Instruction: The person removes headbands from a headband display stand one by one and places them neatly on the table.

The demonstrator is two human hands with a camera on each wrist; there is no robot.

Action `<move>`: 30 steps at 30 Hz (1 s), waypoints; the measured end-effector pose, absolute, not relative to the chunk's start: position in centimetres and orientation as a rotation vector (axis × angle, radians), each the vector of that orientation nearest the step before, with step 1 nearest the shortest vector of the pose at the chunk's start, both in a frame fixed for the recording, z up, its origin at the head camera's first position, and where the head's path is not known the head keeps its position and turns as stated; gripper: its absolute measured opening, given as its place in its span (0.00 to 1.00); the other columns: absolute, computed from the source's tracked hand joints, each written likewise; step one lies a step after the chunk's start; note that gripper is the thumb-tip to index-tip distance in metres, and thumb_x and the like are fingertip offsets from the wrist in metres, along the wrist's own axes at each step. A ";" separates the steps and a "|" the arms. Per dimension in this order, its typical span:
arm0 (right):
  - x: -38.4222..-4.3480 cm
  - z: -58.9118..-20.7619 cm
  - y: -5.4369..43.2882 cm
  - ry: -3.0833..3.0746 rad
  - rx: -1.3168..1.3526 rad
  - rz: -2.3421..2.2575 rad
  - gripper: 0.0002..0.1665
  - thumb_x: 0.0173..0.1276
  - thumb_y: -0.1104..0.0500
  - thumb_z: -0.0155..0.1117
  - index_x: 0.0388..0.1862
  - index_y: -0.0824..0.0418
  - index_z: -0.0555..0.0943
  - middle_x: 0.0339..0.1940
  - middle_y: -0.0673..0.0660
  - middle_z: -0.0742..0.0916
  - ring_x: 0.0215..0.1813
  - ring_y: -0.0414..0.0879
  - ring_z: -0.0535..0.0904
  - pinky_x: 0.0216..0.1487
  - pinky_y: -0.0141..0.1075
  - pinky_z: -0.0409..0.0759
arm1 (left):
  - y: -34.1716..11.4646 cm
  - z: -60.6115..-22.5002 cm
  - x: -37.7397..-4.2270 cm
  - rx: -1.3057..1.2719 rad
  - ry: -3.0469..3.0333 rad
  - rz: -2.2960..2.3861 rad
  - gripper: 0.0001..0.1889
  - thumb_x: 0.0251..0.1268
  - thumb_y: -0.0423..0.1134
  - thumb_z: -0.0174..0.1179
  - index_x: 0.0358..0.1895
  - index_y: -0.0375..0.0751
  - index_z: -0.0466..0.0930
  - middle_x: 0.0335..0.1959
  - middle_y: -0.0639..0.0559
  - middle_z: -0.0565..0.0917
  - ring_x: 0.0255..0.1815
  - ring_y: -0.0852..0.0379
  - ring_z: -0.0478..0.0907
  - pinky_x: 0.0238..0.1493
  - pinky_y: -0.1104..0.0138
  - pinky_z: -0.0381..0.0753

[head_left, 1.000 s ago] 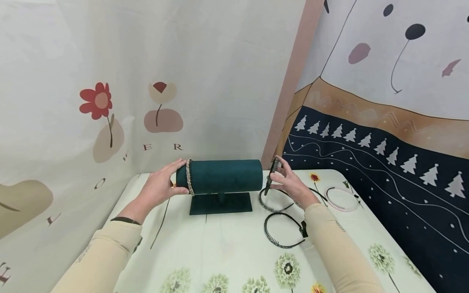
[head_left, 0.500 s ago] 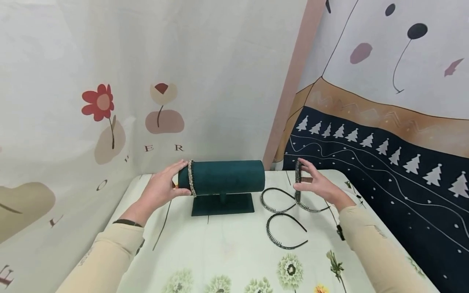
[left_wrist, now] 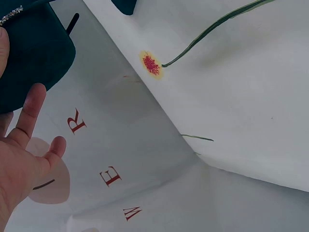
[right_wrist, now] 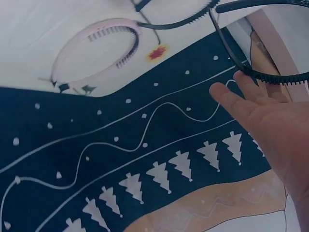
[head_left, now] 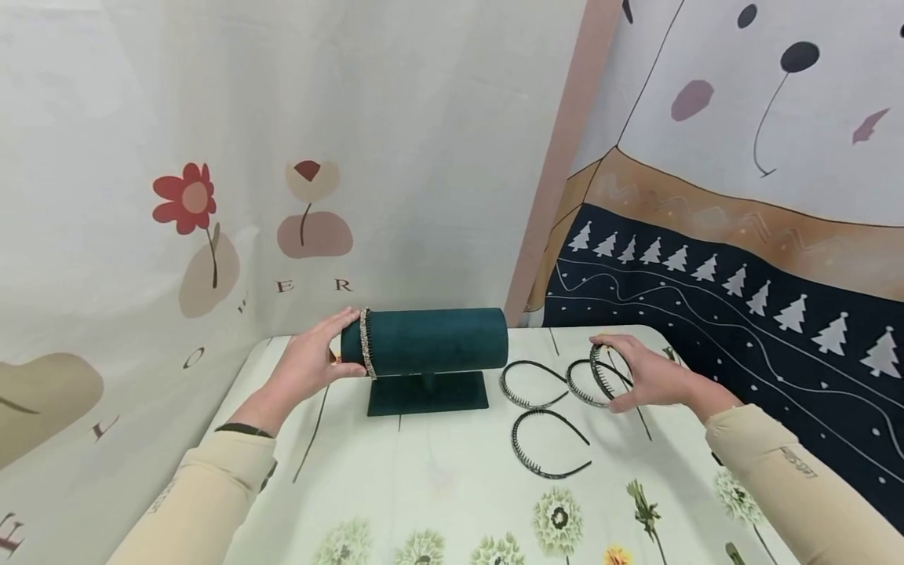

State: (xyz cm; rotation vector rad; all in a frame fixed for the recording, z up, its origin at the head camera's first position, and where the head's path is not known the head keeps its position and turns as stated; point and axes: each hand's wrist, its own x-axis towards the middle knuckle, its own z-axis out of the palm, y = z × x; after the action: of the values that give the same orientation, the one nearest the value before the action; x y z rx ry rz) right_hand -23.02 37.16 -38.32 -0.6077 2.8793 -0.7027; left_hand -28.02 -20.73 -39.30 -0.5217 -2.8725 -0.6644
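Observation:
A dark green velvet cylinder stand (head_left: 438,339) lies crosswise on its flat base, with a glittery toothed headband (head_left: 365,345) round its left end. My left hand (head_left: 307,362) grips that end, thumb in front beside the headband and fingers behind; the left wrist view shows some fingers (left_wrist: 33,108) spread out. To the right of the stand, my right hand (head_left: 653,373) holds a black toothed headband (head_left: 599,375) between thumb and fingers. It overlaps another black headband (head_left: 574,386) on the table. In the right wrist view the held headband (right_wrist: 285,79) lies along the fingertips.
Two more black headbands, one behind (head_left: 510,392) and one in front (head_left: 526,459), lie right of the stand on the flowered tablecloth (head_left: 438,494). A pink headband (right_wrist: 72,46) shows in the right wrist view. Printed curtains (head_left: 424,157) hang close behind the table.
My right hand has carried the black headband away from the stand's right end, rightward and down towards the headbands on the table. My left hand stays at the stand's left end.

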 end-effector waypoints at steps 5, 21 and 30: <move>-22.5 -38.5 37.6 2.903 -0.601 -0.620 0.69 0.52 0.53 0.90 0.86 0.60 0.58 0.82 0.75 0.62 0.76 0.73 0.68 0.61 0.60 0.82 | -20.7 -39.3 -27.9 -0.519 -2.869 -0.658 0.56 0.57 0.51 0.81 0.87 0.51 0.57 0.88 0.40 0.59 0.30 0.58 0.79 0.49 0.50 0.87; -20.8 -41.0 38.2 2.879 -0.541 -0.463 0.74 0.45 0.56 0.93 0.86 0.61 0.57 0.83 0.71 0.69 0.75 0.72 0.73 0.63 0.61 0.83 | -20.6 -39.1 -28.0 -0.519 -2.873 -0.662 0.56 0.57 0.50 0.81 0.87 0.50 0.58 0.87 0.40 0.60 0.37 0.55 0.82 0.47 0.54 0.86; -19.6 -43.7 37.6 2.876 -0.599 -0.346 0.83 0.29 0.62 0.93 0.87 0.57 0.57 0.83 0.64 0.72 0.72 0.65 0.77 0.64 0.61 0.82 | -20.6 -39.0 -27.9 -0.518 -2.883 -0.645 0.56 0.58 0.51 0.81 0.87 0.50 0.58 0.88 0.40 0.60 0.35 0.55 0.82 0.49 0.51 0.86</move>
State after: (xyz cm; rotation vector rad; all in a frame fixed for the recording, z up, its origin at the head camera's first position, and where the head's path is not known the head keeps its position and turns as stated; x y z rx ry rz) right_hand -19.57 37.59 -43.71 -0.5993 2.8758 -0.3459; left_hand -27.94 -20.61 -38.95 -0.5179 -2.8830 -0.6446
